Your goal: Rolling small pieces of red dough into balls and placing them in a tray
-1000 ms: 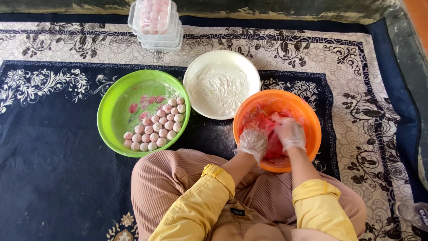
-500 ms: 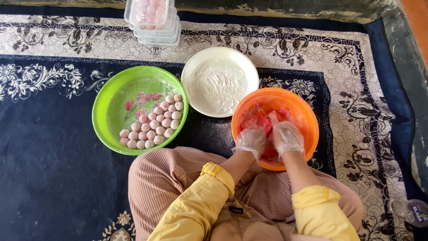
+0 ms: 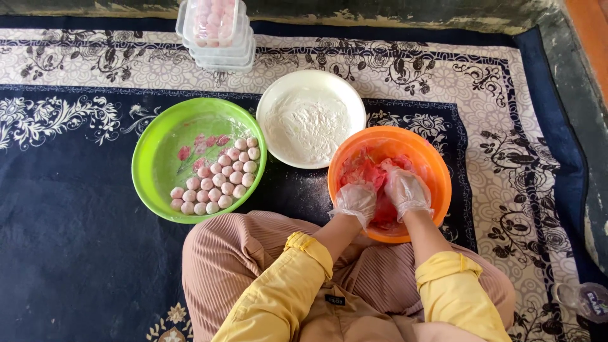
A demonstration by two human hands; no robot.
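Two gloved hands deep in the orange bowl.
Left hand and right hand both clutch pink dough; green bowl alongside.

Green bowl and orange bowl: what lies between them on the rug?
In the head view, only dark blue rug dusted with white powder separates the green bowl from the orange bowl; the white flour bowl sits just behind.

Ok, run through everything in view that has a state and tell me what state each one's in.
Orange bowl: holds red-pink dough.
Left hand: gloved, in the dough.
Right hand: gloved, in the dough.
Green bowl: partly filled with pink balls.
White bowl: holds white flour.
Clear containers: stacked, closed, filled with pink balls.
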